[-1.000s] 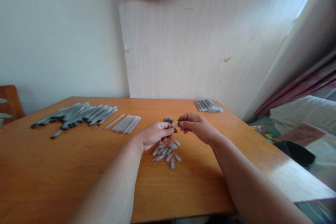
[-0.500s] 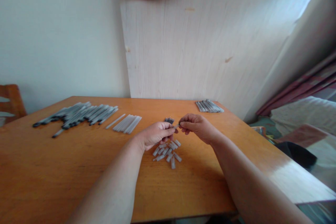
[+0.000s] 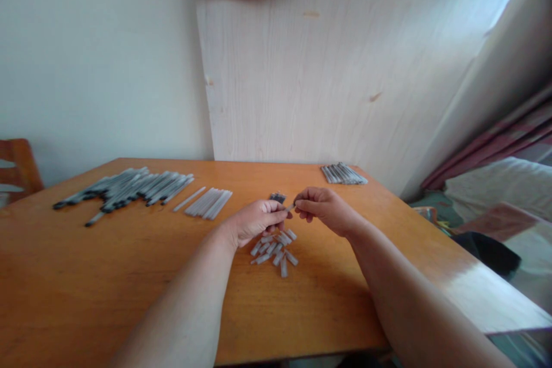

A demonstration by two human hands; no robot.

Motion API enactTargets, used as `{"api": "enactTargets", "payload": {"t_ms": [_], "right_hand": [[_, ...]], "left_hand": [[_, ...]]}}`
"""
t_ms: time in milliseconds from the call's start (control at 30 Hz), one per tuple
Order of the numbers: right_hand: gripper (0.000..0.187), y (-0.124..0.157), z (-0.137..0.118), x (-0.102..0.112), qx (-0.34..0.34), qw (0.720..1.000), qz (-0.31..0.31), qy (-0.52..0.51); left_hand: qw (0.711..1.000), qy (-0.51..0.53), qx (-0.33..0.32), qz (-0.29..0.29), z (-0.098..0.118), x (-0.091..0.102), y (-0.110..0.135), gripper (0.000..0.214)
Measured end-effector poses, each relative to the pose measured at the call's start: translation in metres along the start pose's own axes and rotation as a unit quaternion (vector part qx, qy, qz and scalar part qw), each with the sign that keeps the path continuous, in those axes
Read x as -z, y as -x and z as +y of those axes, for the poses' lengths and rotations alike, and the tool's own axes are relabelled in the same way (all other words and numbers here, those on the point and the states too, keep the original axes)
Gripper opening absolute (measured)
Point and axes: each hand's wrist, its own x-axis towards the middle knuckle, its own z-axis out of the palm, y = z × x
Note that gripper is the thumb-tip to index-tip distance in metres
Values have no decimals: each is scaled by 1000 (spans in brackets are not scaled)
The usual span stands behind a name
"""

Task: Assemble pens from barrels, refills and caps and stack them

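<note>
Over the middle of the table, my left hand (image 3: 259, 223) is closed on a small clear pen cap (image 3: 288, 208) that points up and to the right. Facing it, my right hand (image 3: 322, 204) pinches a tiny dark piece (image 3: 294, 203) at the cap's end; whether the piece sits inside the cap, I cannot tell. Below the hands lies a loose pile of clear pen caps (image 3: 272, 249). Just behind my left fingers is a small cluster of dark pieces (image 3: 277, 198), partly hidden.
On the wooden table (image 3: 129, 276), clear pen barrels (image 3: 210, 203) lie side by side left of the hands. Farther left are many barrels with black ends (image 3: 133, 188). A bundle of thin dark-and-clear sticks (image 3: 344, 173) rests at the back right. A wooden chair (image 3: 19, 167) stands far left.
Both hands stay almost in place, holding the cap and dark piece together. The view has shifted very slightly; nothing on the table has visibly moved.
</note>
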Motion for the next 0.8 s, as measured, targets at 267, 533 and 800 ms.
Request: {"api": "enactTargets", "payload": {"t_ms": [267,533,800], "right_hand": [[20,1,-1,-1,-23,999,10,48],[20,0,2,0,-11,999,14,37],[20,1,1,1,13,1000,-13,-13]], "left_hand": [[1000,3,2,10,-1,-1,-1,39],[1000,4,9,12,1,-1,-2,41],[1000,-5,-6,-1,1,-1,1,40]]}}
